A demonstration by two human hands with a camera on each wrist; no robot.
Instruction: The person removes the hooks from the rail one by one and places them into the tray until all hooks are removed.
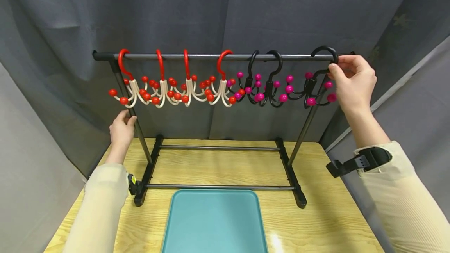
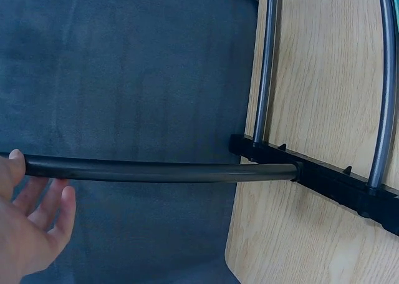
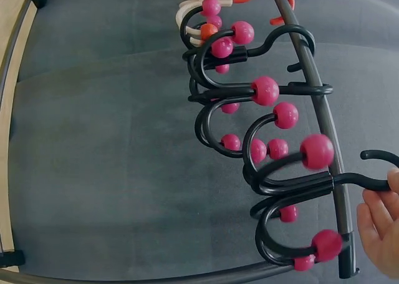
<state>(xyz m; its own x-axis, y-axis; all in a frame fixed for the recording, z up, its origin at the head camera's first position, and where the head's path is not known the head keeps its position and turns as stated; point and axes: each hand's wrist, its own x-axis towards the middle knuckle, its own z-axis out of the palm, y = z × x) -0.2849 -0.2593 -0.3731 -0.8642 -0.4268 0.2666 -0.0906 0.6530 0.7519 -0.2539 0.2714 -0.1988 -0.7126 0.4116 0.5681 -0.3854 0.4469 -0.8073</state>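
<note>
A black clothes rack stands on the table, and its top rail carries several red-and-white hooks on the left and three black hooks with pink balls on the right. My right hand pinches the curved top of the rightmost black hook where it sits over the rail's right end. In the right wrist view that black hook lies nearest my fingers. My left hand holds the rack's left post. The left wrist view shows the post running between thumb and fingers.
A teal tray lies on the wooden table in front of the rack's base. Grey curtain closes in behind and on both sides. The rack's lower bars cross the table's middle.
</note>
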